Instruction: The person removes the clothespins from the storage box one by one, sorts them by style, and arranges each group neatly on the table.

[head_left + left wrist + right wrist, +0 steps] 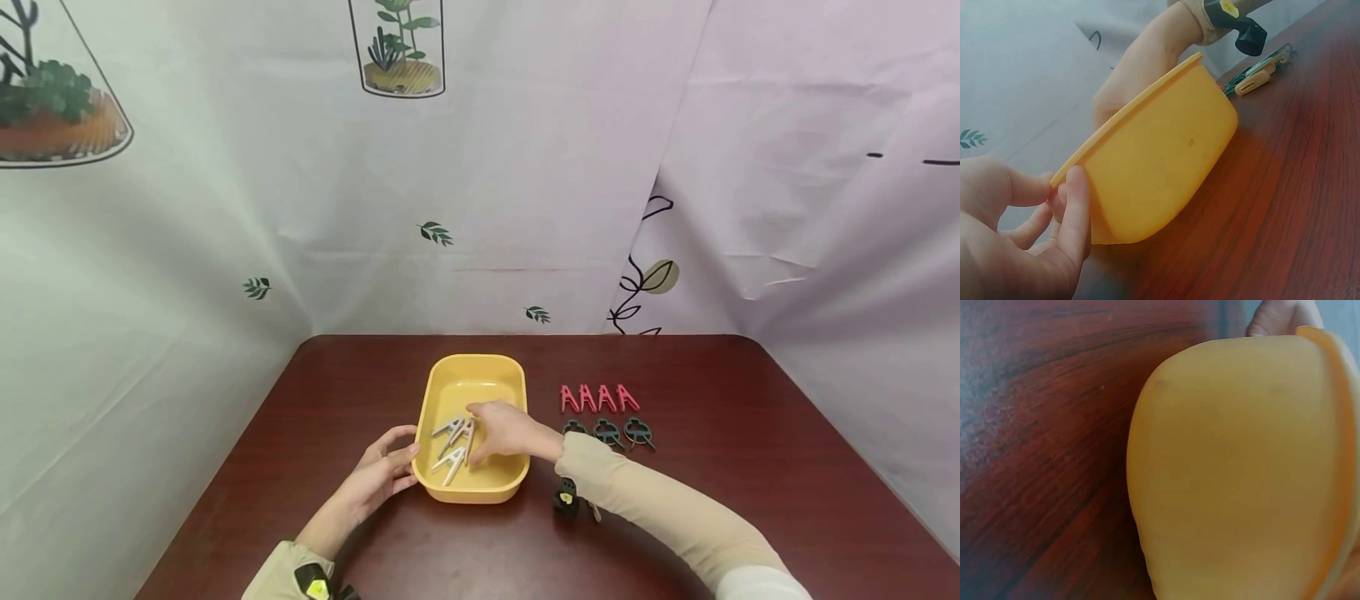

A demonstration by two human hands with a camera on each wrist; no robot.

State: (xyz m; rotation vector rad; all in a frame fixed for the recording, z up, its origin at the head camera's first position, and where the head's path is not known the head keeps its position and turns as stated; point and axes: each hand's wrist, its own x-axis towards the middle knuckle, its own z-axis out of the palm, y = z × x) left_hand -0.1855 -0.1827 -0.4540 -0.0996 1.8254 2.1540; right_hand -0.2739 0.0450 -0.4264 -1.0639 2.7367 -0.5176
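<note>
Pale A-shaped plastic clips (457, 456) lay in the near left part of a yellow rounded-rectangular plastic basin (474, 496) on the dark reddish-brown bench (360, 375). Handling these clips inside the basin seemed to be the step in hand, though whether one was being taken or set down could not be told. The next move seemed to call for a narrow pinch on a single clip, with the basin steadied. The right hand (506, 431) reached in from the right, its grip apart, thumb and forefinger spread beside the clips; contact was unclear. The left hand (378, 475) had its grip clamped on the basin's left rim.
</note>
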